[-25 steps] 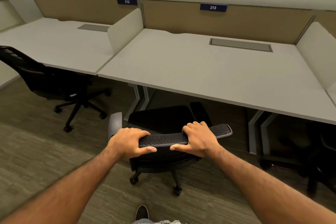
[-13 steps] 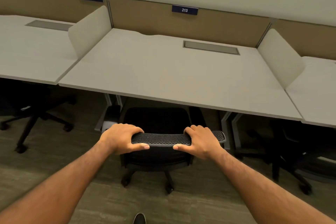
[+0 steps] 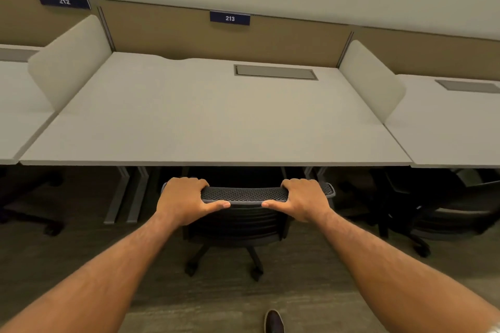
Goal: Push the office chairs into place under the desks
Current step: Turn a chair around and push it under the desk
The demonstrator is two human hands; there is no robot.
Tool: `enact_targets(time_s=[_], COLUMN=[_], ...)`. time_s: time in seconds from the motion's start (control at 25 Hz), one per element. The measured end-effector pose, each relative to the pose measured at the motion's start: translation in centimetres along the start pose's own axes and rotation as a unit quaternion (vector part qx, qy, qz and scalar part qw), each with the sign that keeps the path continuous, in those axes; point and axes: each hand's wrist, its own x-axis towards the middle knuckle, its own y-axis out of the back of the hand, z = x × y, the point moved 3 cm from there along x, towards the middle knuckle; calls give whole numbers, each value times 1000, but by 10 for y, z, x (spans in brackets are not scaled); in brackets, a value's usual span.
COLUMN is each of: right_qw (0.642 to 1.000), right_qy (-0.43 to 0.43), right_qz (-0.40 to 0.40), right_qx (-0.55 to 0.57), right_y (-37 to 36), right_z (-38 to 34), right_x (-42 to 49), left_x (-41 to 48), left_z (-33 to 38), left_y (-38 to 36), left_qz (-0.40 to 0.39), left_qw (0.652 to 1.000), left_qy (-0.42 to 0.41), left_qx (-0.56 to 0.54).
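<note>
At lower centre, the left hand (image 3: 186, 199) and right hand (image 3: 303, 199) each grip the chair's (image 3: 243, 194) mesh top edge, its seat tucked under the desk (image 3: 211, 116).

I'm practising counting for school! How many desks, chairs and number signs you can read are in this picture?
Desks: 3 - left desk, middle desk, right desk
Chairs: 3 - left chair, middle chair, right chair
Readable number signs: 2 - sign 212, sign 213
Total: 8
</note>
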Motion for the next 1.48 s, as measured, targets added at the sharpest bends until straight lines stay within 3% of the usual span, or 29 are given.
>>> enact_targets(time_s=[0.44,1.08,1.48], right_qw=[999,997,996], right_qy=[26,42,20], right_qz=[-2,21,-19], right_qx=[38,55,82], right_y=[2,-7,-13], right_z=[72,91,94], right_x=[67,99,88], left_x=[75,110,109], left_z=[25,26,29], left_y=[-12,-13,-15], left_qz=[-3,-53,-78], left_qw=[999,998,997], left_qy=[34,26,26], left_qx=[-8,8,13])
